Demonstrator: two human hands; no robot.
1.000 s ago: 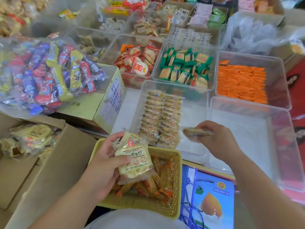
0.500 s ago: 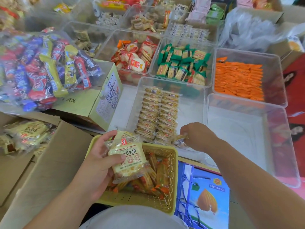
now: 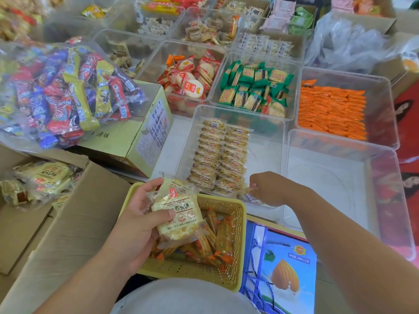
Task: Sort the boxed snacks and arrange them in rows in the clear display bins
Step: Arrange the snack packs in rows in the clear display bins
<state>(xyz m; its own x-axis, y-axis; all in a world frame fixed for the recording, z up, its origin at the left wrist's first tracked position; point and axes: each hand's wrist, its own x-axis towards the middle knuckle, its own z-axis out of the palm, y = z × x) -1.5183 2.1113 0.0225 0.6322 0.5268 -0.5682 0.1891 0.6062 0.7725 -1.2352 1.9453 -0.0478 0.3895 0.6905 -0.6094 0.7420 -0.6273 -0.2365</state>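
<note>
Clear bin (image 3: 267, 141): right hand (image 3: 269, 189) fingers pinch snack packet (image 3: 249, 196).

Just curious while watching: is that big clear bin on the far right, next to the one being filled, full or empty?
Empty. The clear bin shows only its bare white bottom, with no packets inside, unlike the neighbouring bin holding two rows.

A white table top (image 3: 174, 141) carries a grid of clear bins. The near middle bin (image 3: 267, 141) holds two rows of wrapped biscuits (image 3: 221, 159); the bin (image 3: 385, 200) to its right shows only its bare floor. Farther back stand bins of orange packets (image 3: 332, 112), green packets (image 3: 254, 89) and red packets (image 3: 190, 78). A yellow-green carton (image 3: 136, 137) sits at the table's left.
</note>
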